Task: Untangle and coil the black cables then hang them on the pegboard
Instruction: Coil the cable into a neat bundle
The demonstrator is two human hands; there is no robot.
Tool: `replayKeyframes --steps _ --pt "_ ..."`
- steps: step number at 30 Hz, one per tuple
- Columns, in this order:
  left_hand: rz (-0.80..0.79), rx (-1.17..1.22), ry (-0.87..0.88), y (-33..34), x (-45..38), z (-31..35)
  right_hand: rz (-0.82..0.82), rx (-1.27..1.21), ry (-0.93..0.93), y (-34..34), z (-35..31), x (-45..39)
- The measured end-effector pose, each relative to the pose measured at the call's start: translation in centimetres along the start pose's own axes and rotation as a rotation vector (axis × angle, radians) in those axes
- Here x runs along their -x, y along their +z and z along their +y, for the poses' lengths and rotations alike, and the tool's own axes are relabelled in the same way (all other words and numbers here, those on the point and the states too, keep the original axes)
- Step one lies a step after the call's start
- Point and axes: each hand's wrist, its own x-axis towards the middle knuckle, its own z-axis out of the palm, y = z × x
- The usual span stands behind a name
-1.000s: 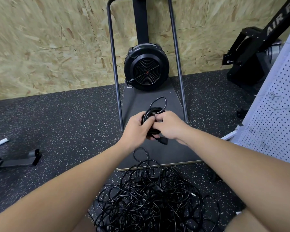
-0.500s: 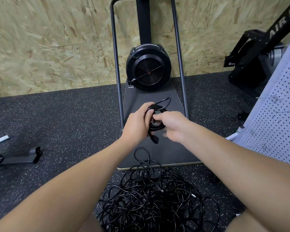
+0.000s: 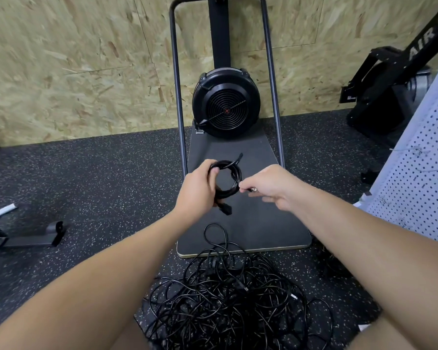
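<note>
1. Speckled rubber floor (image 3: 91, 178), chipboard wall behind, fan machine (image 3: 226, 104) ahead, one view only.
2. Left hand (image 3: 200, 190) grips coiled cable (image 3: 226, 179), held up over the machine's base; right hand (image 3: 268, 184) pinches its loose end.
3. Step: finishing the coil; next likely tuck the end, carry it to pegboard (image 3: 420, 178) at right.
4. Tangled pile (image 3: 228, 299) on floor near the knees; open room left of it.
</note>
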Motion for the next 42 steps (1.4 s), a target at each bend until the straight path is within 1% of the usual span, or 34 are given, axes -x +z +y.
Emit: replayKeyframes --steps 2,4,5,7,8,10,12,15,16,18,21,22,23,27,30,31,34,37,40,42 --pt "-0.011 -0.011 -0.014 0.1 0.0 -0.1 -0.021 -0.032 -0.02 -0.1 0.3 -0.2" --pt "0.017 0.028 -0.089 -0.3 -0.3 0.0 -0.005 0.019 -0.083 -0.4 0.4 0.1" --pt "0.046 0.105 -0.18 -0.7 -0.6 0.3 0.036 0.135 -0.154 -0.6 0.3 0.1" --pt "0.077 0.369 -0.383 -1.9 -1.3 0.6 0.151 0.475 -0.346 -1.0 0.1 0.5" --pt "0.085 0.448 -0.44 -2.5 -1.6 0.5 0.185 0.606 -0.446 -0.9 0.3 0.5" --pt "0.074 0.483 -0.48 -3.0 -1.8 0.0 0.205 0.753 -0.575 -0.6 1.0 0.4" --pt "0.023 0.49 -0.474 -3.0 -1.6 0.0 0.205 0.793 -0.593 -0.9 1.9 0.0" --pt "-0.149 0.532 -0.42 -2.5 -0.8 0.4 0.091 0.859 -0.392 -2.2 3.0 -0.8" --pt "-0.194 0.531 -0.391 -2.3 -0.5 0.5 0.026 0.848 -0.315 -2.5 3.3 -1.0" --pt "-0.254 0.493 -0.32 -1.9 -0.3 0.7 -0.118 0.762 -0.278 -2.8 3.4 -0.6" --pt "-0.301 0.408 -0.221 -1.5 0.1 1.2 -0.305 0.41 -0.271 -2.1 2.7 0.4" --pt "-0.311 0.396 -0.207 -1.5 0.1 1.3 -0.357 0.334 -0.261 -1.8 2.3 0.8" --pt "-0.32 0.4 -0.203 -1.5 0.2 1.4 -0.361 0.286 -0.267 -1.5 2.1 1.0" --pt "-0.357 0.437 -0.18 -1.5 0.1 1.7 -0.201 0.267 -0.336 -0.6 2.5 0.2" --pt "-0.347 0.372 -0.09 -1.3 0.1 1.5 -0.163 0.131 -0.367 -0.9 2.6 -0.8" --pt "-0.331 0.371 -0.095 -1.3 0.1 1.5 -0.164 0.066 -0.355 -1.1 2.6 -1.0" --pt "-0.331 0.447 -0.207 -1.4 0.1 1.4 -0.163 -0.058 -0.296 -1.8 2.4 -1.1" --pt "-0.405 0.516 -0.331 -1.0 0.6 1.3 -0.159 -0.147 -0.266 -2.0 2.4 -1.3" --pt "-0.395 0.469 -0.432 -0.4 1.1 1.2 -0.153 -0.19 -0.254 -1.9 2.6 -1.7" --pt "-0.388 0.501 -0.495 0.2 1.1 1.3 -0.161 -0.212 -0.247 -1.8 2.6 -1.9"
